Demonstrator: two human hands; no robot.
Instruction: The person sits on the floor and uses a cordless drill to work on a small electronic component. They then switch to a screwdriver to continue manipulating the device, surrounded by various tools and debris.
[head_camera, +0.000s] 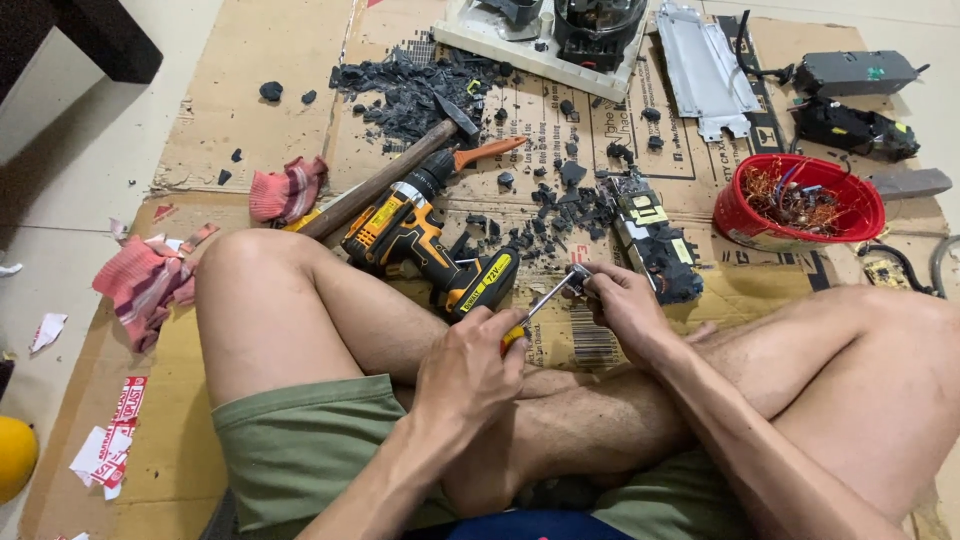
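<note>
Yellow-handled screwdriver (538, 305), one unit, is clamped in my left hand (470, 365), fingers wrapped closed around the grip above my crossed legs. My right hand (620, 300) pinches one small metal part (578, 278) at the screwdriver's tip, fingers closed on it. On the cardboard (260, 90) just ahead lie one cordless drill (425, 235), one hammer (385, 180), one red bowl (800, 205) of wire scraps and two pink gloves (150, 275).
</note>
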